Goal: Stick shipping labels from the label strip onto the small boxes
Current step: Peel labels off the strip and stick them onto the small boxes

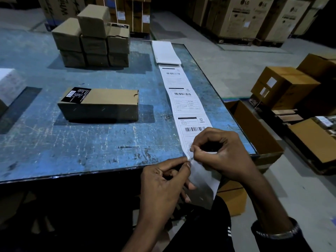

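Note:
A long white label strip (pixel 183 99) runs down the right side of the blue table (pixel 91 142), from a folded stack (pixel 166 52) at the back to the front edge. My right hand (pixel 221 153) pinches the corner of the nearest label at the table's front edge. My left hand (pixel 163 182) pinches the strip's backing paper right beside it, and the blank end hangs over the edge. A small brown box (pixel 101 106) with a black sticker lies in the middle of the table. Several small brown boxes (pixel 92 39) are stacked at the back.
A white box (pixel 9 82) sits at the table's left edge. An open carton (pixel 254 131) stands on the floor right of the table, with more cartons (pixel 285 86) beyond it. Large appliance cartons (pixel 245 15) line the far side.

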A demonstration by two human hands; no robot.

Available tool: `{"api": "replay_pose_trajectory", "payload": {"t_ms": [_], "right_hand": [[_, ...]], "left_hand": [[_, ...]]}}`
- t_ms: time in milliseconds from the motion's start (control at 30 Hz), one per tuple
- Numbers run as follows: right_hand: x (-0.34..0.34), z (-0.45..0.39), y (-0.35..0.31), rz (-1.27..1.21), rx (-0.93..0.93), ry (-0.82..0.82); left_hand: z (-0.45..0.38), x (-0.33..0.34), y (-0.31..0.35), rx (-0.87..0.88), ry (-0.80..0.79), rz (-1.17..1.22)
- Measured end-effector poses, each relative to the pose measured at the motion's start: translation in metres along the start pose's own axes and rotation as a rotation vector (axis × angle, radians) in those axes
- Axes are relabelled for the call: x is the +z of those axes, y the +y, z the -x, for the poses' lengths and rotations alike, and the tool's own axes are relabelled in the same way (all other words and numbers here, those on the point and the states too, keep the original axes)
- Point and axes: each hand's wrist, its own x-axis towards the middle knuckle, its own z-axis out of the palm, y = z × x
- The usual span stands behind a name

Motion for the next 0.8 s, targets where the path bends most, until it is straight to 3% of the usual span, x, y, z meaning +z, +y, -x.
{"api": "replay_pose_trajectory", "payload": {"t_ms": [200,600,800], "right_hand": [[-0.008,-0.001,0.003,-0.071,0.047,0.05],[-0.011,0.002,-0.002,-0.027,0.017,-0.089],[-0.005,0.003,-0.005,-0.01,-0.006,-0.092]], "left_hand": [[0.002,-0.001,0.002,-0.057,0.002,0.019],[0.0,0.005,0.011,-0.135,0.037,0.102],[0.001,0.007,0.011,-0.076,0.029,0.099]]}}
